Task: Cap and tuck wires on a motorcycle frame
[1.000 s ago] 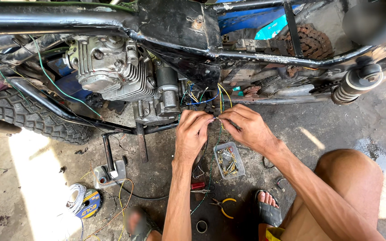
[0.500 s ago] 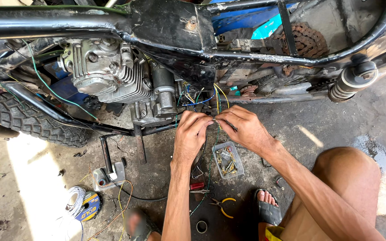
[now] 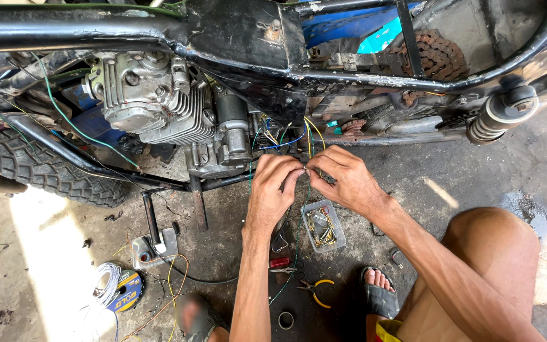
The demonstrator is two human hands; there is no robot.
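Head camera: a thin wire [image 3: 306, 166] is pinched between the fingertips of both hands just below the stripped frame of a motorcycle [image 3: 242, 38], where a bundle of loose coloured wires [image 3: 283, 138] is seen hanging beside the engine. The left hand [image 3: 272, 190] is held with thumb and forefinger pressed together on the wire, its other fingers curled loosely; the right hand [image 3: 343, 178] is met with it tip to tip, its thumb and forefinger likewise closed on the wire, the remaining fingers bent above. What lies at the very point of the pinch is too small to be made out.

Directly under the hands, on the stained concrete floor [image 3: 64, 253], a small clear plastic tray [image 3: 323, 226] filled with brass connectors is set. Nearer the person, yellow-handled pliers [image 3: 316, 288] and a red-handled tool [image 3: 280, 262] are laid beside a green wire. A sandalled foot [image 3: 380, 291] is planted to the right of the pliers. To the left, a coil of white wire [image 3: 104, 285] is rested against a blue spool [image 3: 128, 290]. The finned engine cylinder [image 3: 153, 98] and a knobbly tyre [image 3: 39, 171] are seen on the left, a rusty chain [image 3: 435, 57] and a shock absorber [image 3: 501, 114] on the right.
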